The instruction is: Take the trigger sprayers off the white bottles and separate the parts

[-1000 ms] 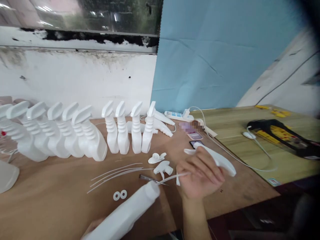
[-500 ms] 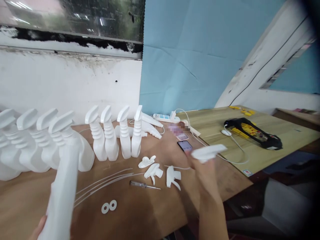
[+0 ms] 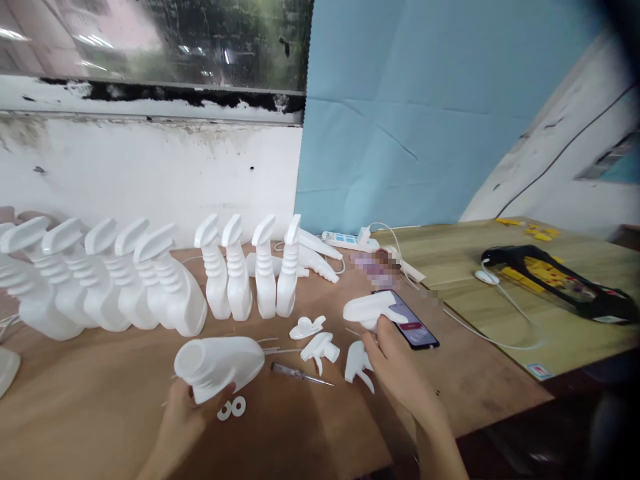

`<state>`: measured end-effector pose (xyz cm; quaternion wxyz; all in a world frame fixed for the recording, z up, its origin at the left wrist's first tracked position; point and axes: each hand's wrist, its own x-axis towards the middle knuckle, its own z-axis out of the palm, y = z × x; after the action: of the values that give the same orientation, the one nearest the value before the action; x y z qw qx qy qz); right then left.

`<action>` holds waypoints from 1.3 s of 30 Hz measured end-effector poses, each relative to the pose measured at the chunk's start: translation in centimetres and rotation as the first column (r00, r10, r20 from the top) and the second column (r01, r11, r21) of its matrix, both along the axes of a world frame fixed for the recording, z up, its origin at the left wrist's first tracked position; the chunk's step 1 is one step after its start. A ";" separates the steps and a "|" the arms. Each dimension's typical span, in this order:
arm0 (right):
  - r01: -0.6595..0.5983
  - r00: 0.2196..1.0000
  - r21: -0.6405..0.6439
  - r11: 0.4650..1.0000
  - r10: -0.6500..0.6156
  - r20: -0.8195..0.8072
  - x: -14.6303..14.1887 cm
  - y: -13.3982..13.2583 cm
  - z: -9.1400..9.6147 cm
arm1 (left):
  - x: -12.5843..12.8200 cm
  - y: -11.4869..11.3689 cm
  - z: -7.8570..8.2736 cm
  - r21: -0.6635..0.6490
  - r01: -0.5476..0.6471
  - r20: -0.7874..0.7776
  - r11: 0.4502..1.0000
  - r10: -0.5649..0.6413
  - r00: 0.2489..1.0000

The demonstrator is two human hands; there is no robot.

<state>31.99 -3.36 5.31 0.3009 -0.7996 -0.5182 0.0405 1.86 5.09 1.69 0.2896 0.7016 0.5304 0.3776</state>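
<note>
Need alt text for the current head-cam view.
A person's left hand holds a tilted white bottle, and their right hand holds a white sprayer head, over a brown tabletop. Upright white spray bottles stand behind; a screwdriver, two white washers and a smartphone lie on the tabletop.

Comprises bare left hand (image 3: 184,408) and bare right hand (image 3: 389,351); continues past uncovered wrists (image 3: 413,395) into bare, rounded forearms (image 3: 436,437).

Left hand (image 3: 184,410), lower left, curled in a grip; right hand (image 3: 393,357), right of centre, likewise closed, its forearm (image 3: 434,430) slanting to lower right.
</note>
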 end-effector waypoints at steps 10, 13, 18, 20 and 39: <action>0.273 0.781 0.602 0.751 0.193 -0.594 0.1 -2.2 1.7 | 11.8 2.2 3.0 0.466 0.501 -0.327 0.729 -0.385 0.863; 0.247 0.821 0.616 0.748 0.177 -0.544 1.0 -3.5 3.0 | 15.9 3.1 2.9 0.656 0.492 -0.410 0.572 -0.277 0.869; 0.266 0.838 0.345 0.900 -0.039 -0.543 2.8 -3.4 3.8 | 20.2 5.1 2.4 0.745 0.413 -0.419 0.523 -0.114 0.901; 0.305 0.814 0.260 0.916 -0.109 -0.570 3.7 -2.5 3.5 | 21.1 5.9 2.6 0.748 0.425 -0.444 0.509 -0.092 0.891; 0.162 0.902 0.256 0.953 -0.038 -0.430 8.3 18.5 -2.9 | 11.9 3.1 0.8 0.586 0.489 -0.534 0.646 -0.145 0.833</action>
<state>40.33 15.14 2.42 0.5193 -0.7459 -0.3993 0.1204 13.73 8.18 2.48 -0.0637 0.9075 0.2616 0.3224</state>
